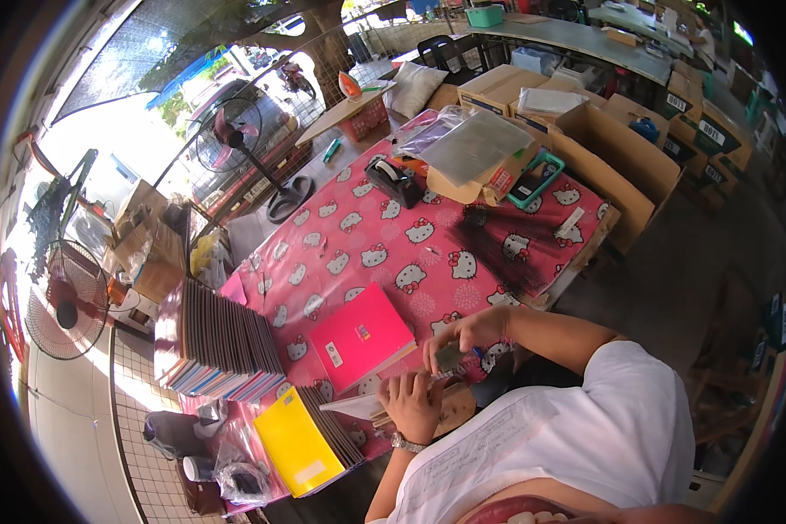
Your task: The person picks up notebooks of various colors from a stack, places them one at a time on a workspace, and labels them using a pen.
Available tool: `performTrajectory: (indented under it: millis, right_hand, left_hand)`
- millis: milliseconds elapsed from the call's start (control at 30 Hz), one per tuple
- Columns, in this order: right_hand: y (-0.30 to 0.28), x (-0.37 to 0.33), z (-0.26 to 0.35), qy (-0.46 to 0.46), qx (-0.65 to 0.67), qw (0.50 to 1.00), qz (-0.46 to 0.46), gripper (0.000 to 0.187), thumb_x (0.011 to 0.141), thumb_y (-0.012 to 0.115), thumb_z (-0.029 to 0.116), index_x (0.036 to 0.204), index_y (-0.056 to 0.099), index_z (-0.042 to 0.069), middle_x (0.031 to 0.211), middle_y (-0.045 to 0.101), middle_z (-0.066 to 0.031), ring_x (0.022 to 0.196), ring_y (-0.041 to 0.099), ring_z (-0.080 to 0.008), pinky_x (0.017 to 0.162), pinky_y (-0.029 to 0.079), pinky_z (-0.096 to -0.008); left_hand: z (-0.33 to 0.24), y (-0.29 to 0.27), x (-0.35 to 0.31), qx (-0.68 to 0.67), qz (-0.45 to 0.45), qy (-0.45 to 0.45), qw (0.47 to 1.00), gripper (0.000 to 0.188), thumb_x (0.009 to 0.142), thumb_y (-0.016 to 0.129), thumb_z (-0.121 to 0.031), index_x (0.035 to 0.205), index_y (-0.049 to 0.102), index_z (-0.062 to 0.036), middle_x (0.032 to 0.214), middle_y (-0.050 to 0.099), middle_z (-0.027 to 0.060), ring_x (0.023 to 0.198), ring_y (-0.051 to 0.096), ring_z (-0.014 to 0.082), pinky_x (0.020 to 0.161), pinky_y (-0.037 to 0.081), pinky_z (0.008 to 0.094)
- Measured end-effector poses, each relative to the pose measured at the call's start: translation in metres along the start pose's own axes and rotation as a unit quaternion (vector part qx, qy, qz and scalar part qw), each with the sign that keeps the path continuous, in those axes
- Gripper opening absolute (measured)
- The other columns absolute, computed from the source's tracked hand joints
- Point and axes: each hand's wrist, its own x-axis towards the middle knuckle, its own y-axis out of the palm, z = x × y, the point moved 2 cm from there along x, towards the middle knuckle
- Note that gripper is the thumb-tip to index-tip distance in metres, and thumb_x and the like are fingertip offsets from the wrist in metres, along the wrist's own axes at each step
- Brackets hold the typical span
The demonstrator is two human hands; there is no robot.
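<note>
My left hand (413, 406), with a wristwatch, is closed at the edge of a pale flat sheet or cover (354, 407) held close to my body. Just beyond it, my right hand (473, 335) has its fingers bent around a small dark greenish piece (450, 356), whose kind I cannot make out. A pink notebook (362, 334) lies flat in front of my hands. To the left of them, a yellow notebook (299, 444) tops a neat pile. A brown wooden-looking piece (456, 407) shows beneath my hands, partly hidden.
A tall stack of notebooks (218, 341) stands at the left. Across the pink patterned table (323, 262) are a tape dispenser (394, 181), black thin strands (502, 249), clear plastic sheets (476, 144) and a green basket (536, 181). Open cartons (616, 166) flank the far right; fans (227, 135) stand left.
</note>
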Motion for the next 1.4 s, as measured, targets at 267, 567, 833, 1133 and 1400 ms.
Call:
performTrajectory:
  millis: [267,567,833,1133,1400]
  right_hand:
    - [-0.003,0.006,0.005,0.074,-0.256,0.964,-0.009,0.063,0.073,0.076,0.049,0.114,0.063,0.003,0.116,0.05,-0.0076,0.115,0.049,-0.0199,0.1,0.035,-0.0336]
    - [0.01,0.011,0.011,-0.047,0.025,0.991,0.119,0.046,0.077,0.073,0.024,0.115,0.057,0.004,0.103,0.056,-0.0007,0.094,0.053,-0.0089,0.08,0.044,-0.0253]
    - [0.005,0.015,0.012,0.057,-0.105,0.991,0.051,0.047,0.075,0.074,0.026,0.114,0.057,0.006,0.095,0.051,0.003,0.084,0.047,-0.0061,0.071,0.038,-0.0227]
    - [0.012,0.022,0.015,0.037,-0.094,0.993,0.063,0.045,0.075,0.073,0.024,0.113,0.058,0.005,0.094,0.052,0.0017,0.087,0.048,-0.0081,0.075,0.039,-0.0246]
    - [0.007,0.028,0.021,0.045,-0.114,0.989,0.085,0.054,0.074,0.078,0.034,0.114,0.06,0.003,0.111,0.05,-0.0041,0.103,0.05,-0.0144,0.089,0.04,-0.0305]
  left_hand:
    - [-0.009,-0.008,0.003,-0.01,0.008,-0.014,1.0,0.03,0.072,0.08,-0.033,0.091,0.065,-0.0138,0.083,0.059,0.0034,0.082,0.055,0.0249,0.084,0.037,0.045]
    - [-0.008,-0.01,0.005,-0.022,-0.006,-0.016,1.0,0.035,0.07,0.082,-0.033,0.089,0.063,-0.0114,0.079,0.058,0.0043,0.079,0.055,0.0259,0.078,0.035,0.0423]
    - [-0.003,-0.007,0.001,-0.045,-0.021,-0.026,0.998,0.037,0.066,0.085,-0.031,0.086,0.061,-0.0112,0.078,0.058,0.0051,0.076,0.055,0.0268,0.078,0.037,0.0416]
    - [0.001,-0.009,-0.002,-0.055,-0.022,-0.035,0.998,0.043,0.063,0.088,-0.032,0.086,0.06,-0.0094,0.086,0.061,0.0061,0.083,0.058,0.0271,0.078,0.039,0.0424]
    - [0.001,-0.009,-0.008,-0.119,-0.049,-0.105,0.986,0.051,0.059,0.091,-0.029,0.092,0.06,-0.0042,0.119,0.054,0.018,0.104,0.056,0.0383,0.091,0.042,0.052]
